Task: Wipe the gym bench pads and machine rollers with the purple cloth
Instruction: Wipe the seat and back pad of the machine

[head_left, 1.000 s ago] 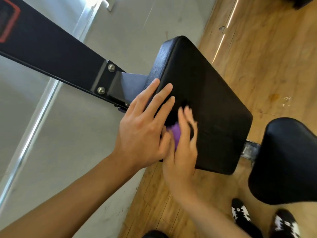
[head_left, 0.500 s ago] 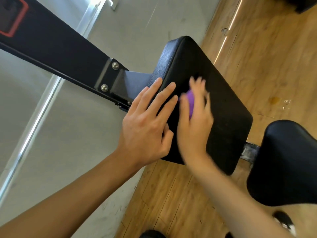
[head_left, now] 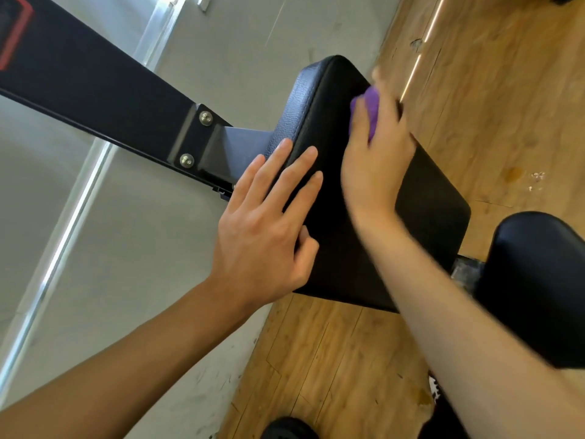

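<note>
Mid-wipe on the black bench pad [head_left: 427, 198]. Left hand [head_left: 266, 223] lies flat on the pad's near-left edge, fingers [head_left: 297, 172] straight and slightly spread, thumb tucked against the pad face; it holds nothing and looks like a brace. Right hand [head_left: 376, 160] is up near the pad's far top corner with the purple cloth [head_left: 370, 106] bunched under it. The cloth shows between and past the fingers and touches the pad surface. The right hand is motion-blurred, so the exact grip is unclear, but its fingers look curled over the cloth, gripping it while pressing down.

Progress, as a judgement: this pad is partway through, with the cloth at the upper end. No streaks or wet marks show, so I cannot tell which parts are already wiped. The area under the left hand likely remains, and probably the lower right part too.

A second black pad [head_left: 538, 280] sits just beside it at lower right, cloth nowhere near it, likely not yet done. No rollers are in view, so those remain. The black machine beam [head_left: 95, 90] with two bolts runs in from the left, over a wood floor [head_left: 332, 359].
</note>
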### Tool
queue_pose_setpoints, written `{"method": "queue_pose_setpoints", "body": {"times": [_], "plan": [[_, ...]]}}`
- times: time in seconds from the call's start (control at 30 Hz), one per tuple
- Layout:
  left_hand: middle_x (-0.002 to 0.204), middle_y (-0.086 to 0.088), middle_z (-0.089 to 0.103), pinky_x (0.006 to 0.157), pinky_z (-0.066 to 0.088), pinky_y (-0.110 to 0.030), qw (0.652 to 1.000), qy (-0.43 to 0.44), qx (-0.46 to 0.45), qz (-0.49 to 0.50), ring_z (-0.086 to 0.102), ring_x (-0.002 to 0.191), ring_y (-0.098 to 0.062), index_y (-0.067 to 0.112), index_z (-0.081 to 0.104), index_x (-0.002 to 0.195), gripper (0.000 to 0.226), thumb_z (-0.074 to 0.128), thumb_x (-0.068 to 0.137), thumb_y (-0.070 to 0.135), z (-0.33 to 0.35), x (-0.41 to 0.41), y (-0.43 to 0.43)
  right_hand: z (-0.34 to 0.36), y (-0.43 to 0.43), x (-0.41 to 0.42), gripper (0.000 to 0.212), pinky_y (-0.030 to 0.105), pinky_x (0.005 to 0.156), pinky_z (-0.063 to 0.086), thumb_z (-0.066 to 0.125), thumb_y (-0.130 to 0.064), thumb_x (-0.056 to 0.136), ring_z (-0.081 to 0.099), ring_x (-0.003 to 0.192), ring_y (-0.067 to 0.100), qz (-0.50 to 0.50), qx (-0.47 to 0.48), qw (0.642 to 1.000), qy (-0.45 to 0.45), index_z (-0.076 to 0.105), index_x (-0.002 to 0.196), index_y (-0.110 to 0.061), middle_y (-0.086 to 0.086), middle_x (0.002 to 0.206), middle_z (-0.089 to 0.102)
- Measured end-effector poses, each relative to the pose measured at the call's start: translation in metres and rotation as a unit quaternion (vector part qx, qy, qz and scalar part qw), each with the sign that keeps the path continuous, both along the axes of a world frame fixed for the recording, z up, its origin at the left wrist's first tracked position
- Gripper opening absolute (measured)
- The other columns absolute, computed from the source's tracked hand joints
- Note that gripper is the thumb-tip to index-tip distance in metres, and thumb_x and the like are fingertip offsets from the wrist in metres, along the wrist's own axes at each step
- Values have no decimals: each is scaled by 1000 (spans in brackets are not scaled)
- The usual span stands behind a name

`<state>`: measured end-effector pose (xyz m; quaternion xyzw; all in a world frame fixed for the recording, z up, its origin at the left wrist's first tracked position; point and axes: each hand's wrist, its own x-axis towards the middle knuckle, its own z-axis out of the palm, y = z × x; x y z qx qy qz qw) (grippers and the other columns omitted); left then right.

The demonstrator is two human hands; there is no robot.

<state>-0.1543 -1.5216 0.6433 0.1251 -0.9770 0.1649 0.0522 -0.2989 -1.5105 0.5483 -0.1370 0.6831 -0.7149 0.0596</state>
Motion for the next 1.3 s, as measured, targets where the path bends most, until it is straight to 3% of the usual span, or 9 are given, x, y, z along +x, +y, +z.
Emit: {"method": "queue_pose_setpoints", "body": {"times": [0.1,0.2,0.33,0.47,0.57,0.67,0.77,1.1,1.3], "plan": [[157,-13,49,123,30,-57,1000,4,2,2,36,152,-36,6,64,139,54,56,88,21,-1,1,1,-15,48,101,46,41,124,31,49,-17,107,35,151,20,51,-4,998,22,45,152,-10,10,159,42],[158,-13,48,122,31,-57,1000,-4,2,2,35,152,-35,6,64,139,54,54,89,22,0,1,3,-31,85,167,49,45,126,25,45,-20,106,29,154,21,101,26,994,36,37,155,-20,5,163,35],[158,-14,48,123,30,-56,1000,0,-2,0,35,152,-36,5,64,139,55,56,87,20,2,-3,2,-15,49,90,53,50,125,27,41,-24,108,15,158,23,84,13,996,-28,27,159,-21,9,168,21],[157,-14,49,122,31,-57,1000,3,-14,-2,36,152,-37,5,64,139,57,61,83,16,2,-7,1,-9,-6,-27,50,18,105,45,43,-25,109,42,145,21,-1,57,995,-81,36,158,-19,11,160,40],[157,-14,49,121,31,-57,1000,0,-17,2,36,152,-37,6,64,139,56,60,84,16,1,-3,1,-12,-1,-9,45,2,93,40,45,-26,109,52,136,16,-6,36,997,-63,44,153,-19,10,152,49],[157,-15,48,121,32,-57,1000,-3,-13,6,35,152,-37,5,64,139,55,57,86,20,1,0,2,-20,46,96,46,27,122,29,46,-17,107,33,152,21,38,20,999,-14,44,154,-16,10,161,39],[157,-14,48,122,32,-56,1000,-4,-13,9,35,152,-36,6,64,139,55,58,86,19,0,1,4,-31,91,178,47,46,126,22,36,-26,110,27,155,24,109,35,993,13,32,157,-23,8,164,32],[158,-13,48,122,31,-56,1000,6,-17,7,35,152,-35,7,64,139,57,62,83,16,0,-5,2,-20,4,-2,48,45,127,20,34,-21,110,19,156,26,38,33,999,-10,38,156,-10,15,165,31],[157,-14,48,121,34,-56,1000,0,-19,8,36,151,-36,6,64,139,54,56,88,20,0,1,3,-28,60,113,47,42,122,35,50,-21,107,31,153,17,69,0,998,3,44,152,-7,11,161,38]]}}
